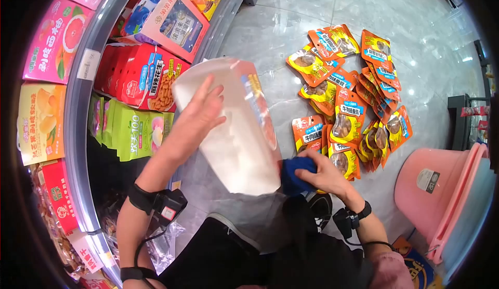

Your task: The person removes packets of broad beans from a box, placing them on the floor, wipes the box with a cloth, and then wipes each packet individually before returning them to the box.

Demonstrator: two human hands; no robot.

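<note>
An open carton (228,143), white inside with a red printed side, is tilted in front of me. Over its left side is my left hand (200,112), fingers apart, with the palm against or near the inner wall; exact contact is unclear. My right hand (322,177) grips a dark blue cloth (299,175) by the carton's lower right corner. To the right, orange and yellow snack packets (348,115) lie in a loose pile on the grey floor.
Shelves on the left hold a red snack box (140,76), green packets (135,128) and a pink box (179,24). Pink tubs (431,185) stand at the right. A black shoe (319,208) is below my right hand on the tiled floor (280,8).
</note>
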